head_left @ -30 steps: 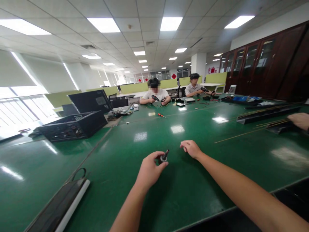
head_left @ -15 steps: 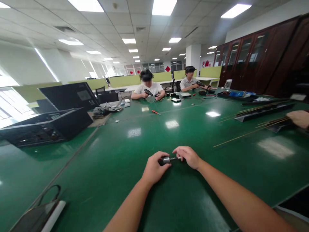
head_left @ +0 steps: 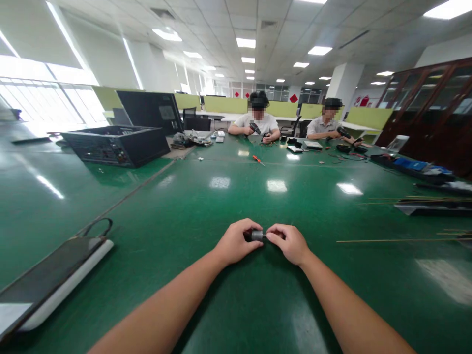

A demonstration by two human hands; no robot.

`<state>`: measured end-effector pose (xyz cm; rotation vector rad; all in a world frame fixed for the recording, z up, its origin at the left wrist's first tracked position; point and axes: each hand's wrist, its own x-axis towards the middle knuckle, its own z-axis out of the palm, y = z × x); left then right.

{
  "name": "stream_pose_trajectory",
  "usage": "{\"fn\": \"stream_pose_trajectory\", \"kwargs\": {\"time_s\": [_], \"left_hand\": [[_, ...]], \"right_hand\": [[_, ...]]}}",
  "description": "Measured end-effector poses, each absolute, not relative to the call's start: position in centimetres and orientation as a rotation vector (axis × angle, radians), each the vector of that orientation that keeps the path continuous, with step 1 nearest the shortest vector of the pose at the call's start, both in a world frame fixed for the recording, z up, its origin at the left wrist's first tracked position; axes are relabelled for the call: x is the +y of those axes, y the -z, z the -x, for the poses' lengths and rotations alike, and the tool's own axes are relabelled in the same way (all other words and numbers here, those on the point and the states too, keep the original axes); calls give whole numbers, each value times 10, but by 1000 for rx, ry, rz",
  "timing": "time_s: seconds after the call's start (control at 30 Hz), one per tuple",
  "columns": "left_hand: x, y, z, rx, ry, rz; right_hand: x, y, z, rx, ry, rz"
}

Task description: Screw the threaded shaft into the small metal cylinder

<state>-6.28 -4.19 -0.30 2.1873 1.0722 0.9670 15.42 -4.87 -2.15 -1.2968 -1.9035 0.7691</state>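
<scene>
Over the green tabletop, my left hand [head_left: 238,242] is closed around a small silver metal cylinder [head_left: 257,235] with a dark end toward the palm. A thin shaft juts from the cylinder's right side. My right hand [head_left: 289,242] pinches at this shaft, its fingertips close to the cylinder's end and covering most of the shaft. Whether the cylinder is a small motor or another tool part cannot be made out.
A black open metal case [head_left: 121,145] stands at the back left. Two people sit across the table [head_left: 236,196] with power drills. An orange screwdriver [head_left: 258,160] lies mid-table, a dark flat device [head_left: 47,275] at the left, thin rods [head_left: 387,241] at the right.
My right hand has slid left along the shaft, up against the cylinder, so less shaft shows. The view has turned left, and the other person's hand at the right edge has left the picture.
</scene>
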Motion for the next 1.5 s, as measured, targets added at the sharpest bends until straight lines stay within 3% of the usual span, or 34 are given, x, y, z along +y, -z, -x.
{"fn": "stream_pose_trajectory", "kwargs": {"time_s": [0.63, 1.5], "left_hand": [[-47, -1, 59, 1200, -1032, -2161], [-47, -3, 59, 1260, -1078, -2076]], "right_hand": [[-44, 27, -152, -1870, -781, 1347], [-42, 24, -161, -1598, -1062, 1173]]}}
